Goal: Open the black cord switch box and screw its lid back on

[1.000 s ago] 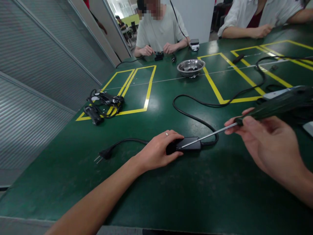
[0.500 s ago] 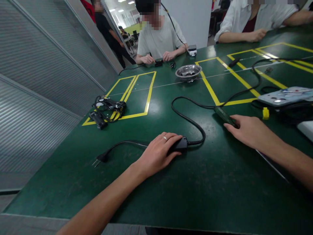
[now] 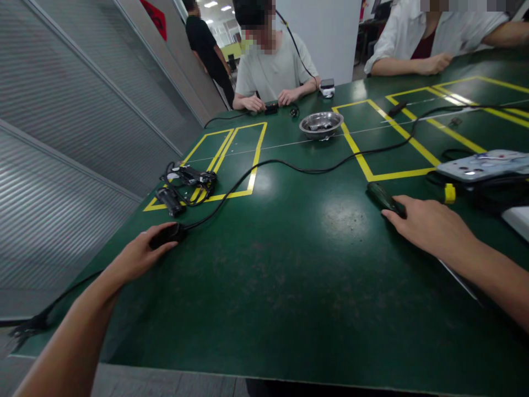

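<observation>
My left hand (image 3: 138,256) grips a black power adapter (image 3: 170,234) near the table's left edge. Its black cord (image 3: 289,165) stretches away across the green table (image 3: 281,286) toward the far right. The plug end (image 3: 28,325) hangs off the near left corner. My right hand (image 3: 430,225) lies on the table at the right, fingers curled over the dark green handle of a screwdriver (image 3: 382,198). The screwdriver's shaft is hidden under my forearm.
A pile of black adapters and cords (image 3: 184,184) lies on the yellow-taped area at the left. A metal bowl (image 3: 321,123) stands mid-table. A grey device (image 3: 479,164) and yellow piece (image 3: 449,193) sit at the right. Two people sit at the far side; another stands behind.
My left hand has dragged the adapter from mid-table to the left edge, pulling its cord straight; the plug now hangs off the table. My right hand set the screwdriver down and rests on it.
</observation>
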`<action>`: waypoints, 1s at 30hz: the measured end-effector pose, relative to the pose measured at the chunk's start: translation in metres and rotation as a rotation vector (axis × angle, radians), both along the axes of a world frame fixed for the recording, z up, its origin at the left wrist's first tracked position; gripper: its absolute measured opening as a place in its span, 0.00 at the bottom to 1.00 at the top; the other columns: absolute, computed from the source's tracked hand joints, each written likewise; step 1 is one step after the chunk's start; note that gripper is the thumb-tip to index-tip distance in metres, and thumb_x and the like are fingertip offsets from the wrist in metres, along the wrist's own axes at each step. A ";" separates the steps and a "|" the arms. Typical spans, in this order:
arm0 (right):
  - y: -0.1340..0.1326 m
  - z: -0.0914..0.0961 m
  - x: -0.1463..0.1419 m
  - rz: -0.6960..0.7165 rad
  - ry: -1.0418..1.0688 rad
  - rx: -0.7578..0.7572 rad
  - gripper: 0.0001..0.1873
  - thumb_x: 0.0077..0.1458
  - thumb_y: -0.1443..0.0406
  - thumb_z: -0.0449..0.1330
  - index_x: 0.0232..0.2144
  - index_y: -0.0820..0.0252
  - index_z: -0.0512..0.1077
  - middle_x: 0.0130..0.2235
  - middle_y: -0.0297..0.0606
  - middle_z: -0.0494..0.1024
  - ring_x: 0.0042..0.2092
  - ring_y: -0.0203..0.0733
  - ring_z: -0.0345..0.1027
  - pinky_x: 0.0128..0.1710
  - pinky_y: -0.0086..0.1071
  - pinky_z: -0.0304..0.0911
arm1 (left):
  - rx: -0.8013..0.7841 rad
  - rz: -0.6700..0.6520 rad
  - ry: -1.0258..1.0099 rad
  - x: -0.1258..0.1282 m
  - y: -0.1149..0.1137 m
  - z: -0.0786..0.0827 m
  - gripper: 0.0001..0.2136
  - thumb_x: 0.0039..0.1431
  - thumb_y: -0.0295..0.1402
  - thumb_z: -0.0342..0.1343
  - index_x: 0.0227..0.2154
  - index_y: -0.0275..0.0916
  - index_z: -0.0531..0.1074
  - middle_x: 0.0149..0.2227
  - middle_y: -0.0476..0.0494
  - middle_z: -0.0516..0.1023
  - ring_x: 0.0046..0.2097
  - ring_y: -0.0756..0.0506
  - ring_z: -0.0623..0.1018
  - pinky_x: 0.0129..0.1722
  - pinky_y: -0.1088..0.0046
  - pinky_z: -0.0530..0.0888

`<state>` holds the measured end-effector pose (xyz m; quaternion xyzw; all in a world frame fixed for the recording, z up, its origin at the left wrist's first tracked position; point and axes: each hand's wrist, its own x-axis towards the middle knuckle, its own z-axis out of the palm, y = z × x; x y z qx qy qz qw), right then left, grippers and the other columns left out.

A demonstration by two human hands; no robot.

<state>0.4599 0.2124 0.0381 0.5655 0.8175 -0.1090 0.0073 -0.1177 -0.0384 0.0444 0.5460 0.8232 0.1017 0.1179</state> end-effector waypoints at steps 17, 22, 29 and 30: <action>0.000 0.003 0.003 -0.032 -0.039 0.066 0.32 0.61 0.48 0.38 0.50 0.66 0.67 0.46 0.55 0.73 0.40 0.53 0.69 0.31 0.42 0.60 | 0.056 -0.050 -0.080 0.040 0.026 0.006 0.30 0.56 0.56 0.54 0.56 0.41 0.66 0.53 0.46 0.73 0.53 0.40 0.73 0.58 0.59 0.67; 0.000 0.004 0.001 -0.040 -0.061 0.075 0.33 0.61 0.48 0.37 0.48 0.67 0.67 0.45 0.56 0.73 0.41 0.56 0.69 0.32 0.43 0.59 | 0.044 -0.041 -0.129 0.027 0.030 0.005 0.32 0.54 0.55 0.56 0.55 0.37 0.66 0.52 0.44 0.75 0.50 0.40 0.75 0.54 0.60 0.71; 0.001 0.005 0.002 -0.037 -0.054 0.056 0.34 0.61 0.48 0.38 0.51 0.67 0.67 0.44 0.55 0.73 0.39 0.54 0.69 0.31 0.42 0.59 | 0.014 -0.052 -0.176 0.015 0.038 0.006 0.34 0.54 0.56 0.56 0.54 0.33 0.66 0.53 0.39 0.74 0.52 0.39 0.74 0.54 0.58 0.71; 0.002 0.005 0.002 -0.037 -0.054 0.054 0.34 0.61 0.48 0.38 0.51 0.67 0.67 0.44 0.55 0.74 0.39 0.54 0.69 0.30 0.42 0.59 | 0.013 -0.059 -0.176 0.016 0.039 0.006 0.34 0.54 0.55 0.57 0.55 0.34 0.66 0.54 0.40 0.73 0.53 0.39 0.73 0.56 0.58 0.69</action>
